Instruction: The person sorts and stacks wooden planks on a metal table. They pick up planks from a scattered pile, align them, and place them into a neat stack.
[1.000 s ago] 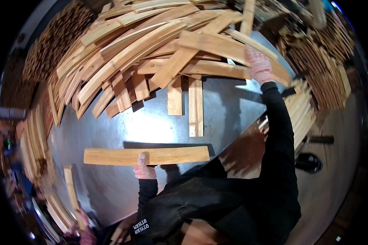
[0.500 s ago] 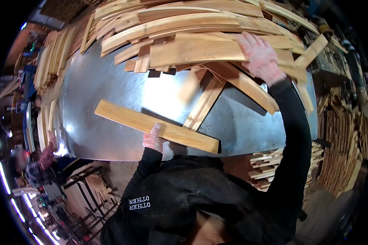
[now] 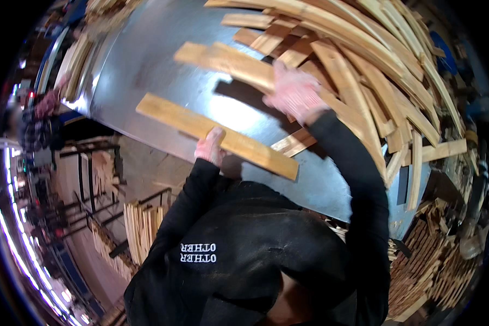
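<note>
The left grip (image 3: 209, 148) pinched a flat, narrow plank (image 3: 250, 149) near its middle, the thumb laid over the wood and the other fingers out of sight beneath. That plank slanted across the near side of the metal table (image 3: 163, 76), its right end just beside a short board (image 3: 294, 142). The right grip (image 3: 296, 92) was closed on the right end of a second plank (image 3: 228, 64), which was blurred and stood apart from its shadow, so it was probably clear of the surface. Held at one end only, the second plank could dip or twist if the fingers loosened, and a quick swing might knock it into the first. A blow to either end could pivot the first plank under that lone thumb. The crossed pile (image 3: 364, 81) might slide if a lower piece were dragged out.
</note>
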`<action>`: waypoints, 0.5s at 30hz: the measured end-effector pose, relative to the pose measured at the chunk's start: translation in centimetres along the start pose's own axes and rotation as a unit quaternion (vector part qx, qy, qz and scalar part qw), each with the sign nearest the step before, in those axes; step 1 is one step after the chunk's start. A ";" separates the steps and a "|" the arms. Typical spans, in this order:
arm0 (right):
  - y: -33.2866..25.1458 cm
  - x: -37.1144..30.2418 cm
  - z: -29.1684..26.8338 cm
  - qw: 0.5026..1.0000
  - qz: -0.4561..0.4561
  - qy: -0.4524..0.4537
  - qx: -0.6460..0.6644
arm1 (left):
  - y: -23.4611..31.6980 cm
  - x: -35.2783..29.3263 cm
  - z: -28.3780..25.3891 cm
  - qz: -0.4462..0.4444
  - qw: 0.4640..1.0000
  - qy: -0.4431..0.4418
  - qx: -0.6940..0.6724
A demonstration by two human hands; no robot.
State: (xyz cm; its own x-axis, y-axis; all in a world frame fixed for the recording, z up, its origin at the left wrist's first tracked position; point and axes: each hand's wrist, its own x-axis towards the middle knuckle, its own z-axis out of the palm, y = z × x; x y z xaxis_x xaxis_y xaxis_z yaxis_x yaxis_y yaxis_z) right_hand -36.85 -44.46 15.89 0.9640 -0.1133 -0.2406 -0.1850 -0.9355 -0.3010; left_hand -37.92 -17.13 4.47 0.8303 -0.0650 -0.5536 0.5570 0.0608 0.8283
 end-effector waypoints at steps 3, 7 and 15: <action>-2.0 7.8 6.1 0.989 -0.003 0.143 -0.031 | -1.0 2.8 -2.1 0.041 0.998 -0.040 -0.013; -0.9 8.8 11.1 0.997 0.065 0.019 -0.027 | 0.1 5.0 -6.8 -0.081 0.995 0.019 -0.050; -13.8 1.4 10.3 0.994 -0.016 -0.086 0.062 | -0.3 8.2 -7.6 -0.183 0.919 -0.098 -0.334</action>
State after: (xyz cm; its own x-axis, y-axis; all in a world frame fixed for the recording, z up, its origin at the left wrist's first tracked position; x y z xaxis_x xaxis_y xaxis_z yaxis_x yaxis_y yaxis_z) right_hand -34.91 -28.30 10.18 0.9248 -0.0143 -0.3801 -0.1863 -0.8883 -0.4198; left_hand -31.13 -10.14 -0.97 0.6013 -0.3780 -0.7040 0.7414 0.5925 0.3151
